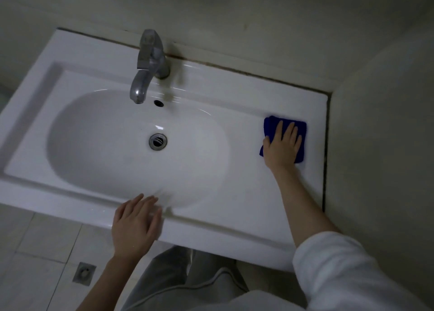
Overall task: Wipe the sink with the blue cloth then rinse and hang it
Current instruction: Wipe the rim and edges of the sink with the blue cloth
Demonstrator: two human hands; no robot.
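A white ceramic sink (246, 193) with an oval basin fills the middle of the view. The blue cloth (272, 125) lies folded flat on the sink's right ledge, close to the wall. My right hand (281, 146) presses on it with straight, spread fingers and covers most of it. My left hand (136, 226) hovers or rests flat at the sink's front rim, fingers straight, holding nothing; it is blurred. A chrome tap (148, 61) stands at the back of the basin, and no water runs from it.
A metal drain (157, 141) sits at the basin's centre, an overflow hole (158, 103) below the spout. Walls close in behind and on the right. Tiled floor with a floor drain (84, 273) lies at lower left. My legs stand below the sink's front edge.
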